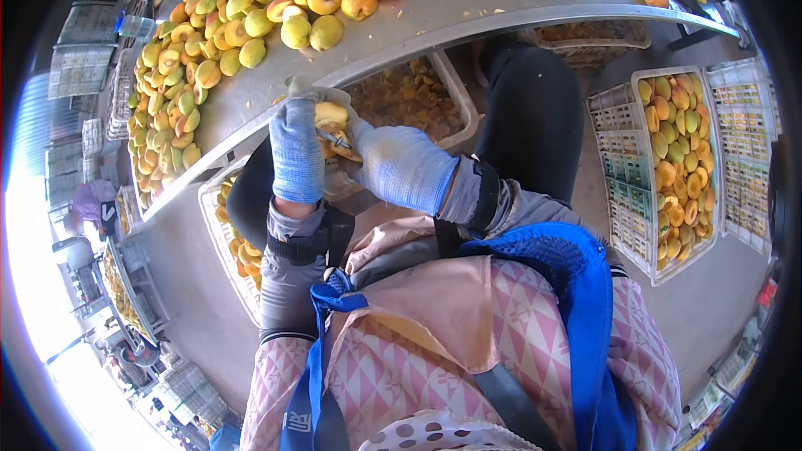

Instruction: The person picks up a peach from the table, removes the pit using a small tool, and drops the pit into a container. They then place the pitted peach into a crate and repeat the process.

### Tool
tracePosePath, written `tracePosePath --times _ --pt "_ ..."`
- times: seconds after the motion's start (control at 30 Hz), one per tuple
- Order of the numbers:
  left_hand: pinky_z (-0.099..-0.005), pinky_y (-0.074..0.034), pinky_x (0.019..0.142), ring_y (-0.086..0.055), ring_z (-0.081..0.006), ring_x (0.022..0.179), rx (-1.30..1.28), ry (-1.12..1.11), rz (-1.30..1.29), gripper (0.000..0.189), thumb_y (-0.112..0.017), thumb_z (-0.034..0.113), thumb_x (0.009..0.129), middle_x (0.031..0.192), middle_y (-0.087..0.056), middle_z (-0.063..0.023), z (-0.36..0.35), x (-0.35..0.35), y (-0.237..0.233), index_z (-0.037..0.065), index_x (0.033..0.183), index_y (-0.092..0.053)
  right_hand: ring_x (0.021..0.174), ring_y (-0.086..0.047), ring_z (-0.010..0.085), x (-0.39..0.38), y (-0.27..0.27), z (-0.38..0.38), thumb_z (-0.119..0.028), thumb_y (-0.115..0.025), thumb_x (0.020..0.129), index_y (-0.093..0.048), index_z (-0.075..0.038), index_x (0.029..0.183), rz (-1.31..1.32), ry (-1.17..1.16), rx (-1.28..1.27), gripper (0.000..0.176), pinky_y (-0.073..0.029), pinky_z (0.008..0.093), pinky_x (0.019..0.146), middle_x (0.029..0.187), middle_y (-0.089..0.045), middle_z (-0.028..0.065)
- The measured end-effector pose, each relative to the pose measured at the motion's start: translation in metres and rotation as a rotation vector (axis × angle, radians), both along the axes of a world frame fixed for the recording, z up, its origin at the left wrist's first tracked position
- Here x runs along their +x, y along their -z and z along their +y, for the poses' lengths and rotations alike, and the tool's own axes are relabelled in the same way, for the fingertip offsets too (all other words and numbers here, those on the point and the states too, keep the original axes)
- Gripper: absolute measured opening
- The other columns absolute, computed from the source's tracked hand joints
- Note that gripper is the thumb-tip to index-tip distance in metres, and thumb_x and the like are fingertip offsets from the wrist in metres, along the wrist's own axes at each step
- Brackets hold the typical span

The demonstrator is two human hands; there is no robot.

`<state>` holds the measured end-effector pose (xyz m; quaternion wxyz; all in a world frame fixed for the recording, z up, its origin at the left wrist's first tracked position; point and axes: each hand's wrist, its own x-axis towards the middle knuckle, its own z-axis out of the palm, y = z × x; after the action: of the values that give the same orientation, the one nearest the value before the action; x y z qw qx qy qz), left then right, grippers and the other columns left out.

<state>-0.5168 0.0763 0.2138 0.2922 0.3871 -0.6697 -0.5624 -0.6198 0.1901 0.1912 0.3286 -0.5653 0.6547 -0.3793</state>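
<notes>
My left hand [296,146], in a blue-and-grey knit glove, is closed around a yellow peach piece [332,113] just off the table's front edge. Close against it, my right hand [403,165] in the same kind of glove is closed on a small tool [337,143] with metal and brown parts. The tool lies right at the peach; its exact kind is partly hidden by the fingers. Beyond my hands, a heap of halved and whole yellow peaches [238,33] covers the left part of the metal table [468,0].
Under the table edge stands a crate of dark peach scraps [409,100]. A white crate of peach halves [639,250] is on the floor at right, another crate [219,225] by my left leg. A person [93,200] is at far left.
</notes>
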Motion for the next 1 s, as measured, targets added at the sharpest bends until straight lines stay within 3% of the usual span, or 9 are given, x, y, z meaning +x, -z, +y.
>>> tracePosePath --times 0.13,0.23,0.33,0.43,0.53,0.63,0.83,1.0 --pt "-0.0258 -0.051 0.066 -0.064 -0.0154 0.069 -0.056 0.078 -0.049 0.049 -0.043 0.037 0.103 0.077 -0.069 -0.0096 0.000 -0.002 -0.005 -0.001 0.087 -0.069 0.083 -0.066 0.0397 -0.005 -0.003 0.001 -0.027 -0.060 0.089 -0.059 0.001 0.107 0.000 -0.017 0.020 0.033 -0.052 0.0482 0.073 0.086 -0.068 0.0224" --pt "-0.0259 -0.050 0.063 -0.064 -0.0152 0.066 -0.029 0.017 -0.037 0.052 -0.044 0.041 0.102 0.073 -0.068 -0.0099 0.005 -0.008 -0.001 -0.002 0.086 -0.069 0.077 -0.067 0.0390 0.005 0.014 -0.004 -0.021 -0.067 0.086 -0.056 0.003 0.112 -0.201 0.033 -0.135 0.037 -0.053 0.0439 0.066 0.083 -0.066 0.0234" --pt "-0.0257 -0.050 0.061 -0.063 -0.0147 0.064 -0.009 0.023 -0.031 0.054 -0.046 0.044 0.101 0.072 -0.067 -0.0095 0.011 -0.008 -0.003 -0.002 0.084 -0.069 0.073 -0.068 0.0331 0.003 0.022 -0.007 -0.022 -0.065 0.089 -0.057 0.003 0.112 -0.529 -0.094 -0.275 0.034 -0.053 0.0403 0.066 0.082 -0.068 0.0175" --pt "-0.0251 -0.049 0.059 -0.062 -0.0141 0.063 -0.075 0.067 -0.022 0.055 -0.045 0.045 0.101 0.071 -0.067 -0.0086 0.010 -0.008 -0.005 -0.002 0.083 -0.068 0.055 -0.061 0.0212 0.000 0.015 -0.005 -0.024 -0.063 0.092 -0.060 -0.001 0.103 -0.963 -0.192 -0.058 0.026 -0.050 0.0340 0.054 0.070 -0.062 0.0069" --pt "-0.0244 -0.048 0.056 -0.061 -0.0133 0.061 -0.069 0.094 0.003 0.057 -0.043 0.047 0.101 0.070 -0.066 -0.0080 0.008 -0.008 -0.003 -0.001 0.083 -0.068 0.041 -0.044 0.0105 -0.017 -0.003 0.004 -0.021 -0.056 0.095 -0.057 -0.009 0.085 -1.282 -0.257 0.341 0.015 -0.035 0.0253 0.038 0.058 -0.048 -0.0014" --pt "-0.0231 -0.047 0.054 -0.060 -0.0125 0.059 0.033 0.080 0.087 0.059 -0.041 0.049 0.101 0.069 -0.066 -0.0077 0.008 -0.010 0.003 -0.001 0.083 -0.067 0.035 -0.034 0.0070 -0.017 0.010 0.001 -0.023 -0.055 0.096 -0.050 -0.013 0.077 -1.570 -0.339 0.447 0.021 -0.023 0.0239 0.031 0.054 -0.041 -0.0030" --pt "-0.0218 -0.045 0.052 -0.059 -0.0124 0.057 0.094 0.023 0.161 0.061 -0.041 0.050 0.101 0.068 -0.065 -0.0078 0.012 -0.016 0.009 -0.001 0.081 -0.067 0.035 -0.033 0.0053 -0.020 0.021 0.002 -0.026 -0.056 0.096 -0.050 -0.014 0.079 -1.648 -0.362 0.470 0.021 -0.023 0.0217 0.031 0.055 -0.041 -0.0040" --pt "-0.0223 -0.047 0.054 -0.060 -0.0123 0.059 0.055 0.154 0.079 0.061 -0.042 0.051 0.100 0.067 -0.064 -0.0072 0.008 -0.010 0.002 -0.001 0.078 -0.067 0.038 -0.036 0.0043 -0.019 0.009 0.012 -0.029 -0.057 0.096 -0.053 -0.013 0.085 -1.636 -0.391 0.343 0.020 -0.026 0.0199 0.034 0.059 -0.044 -0.0040"
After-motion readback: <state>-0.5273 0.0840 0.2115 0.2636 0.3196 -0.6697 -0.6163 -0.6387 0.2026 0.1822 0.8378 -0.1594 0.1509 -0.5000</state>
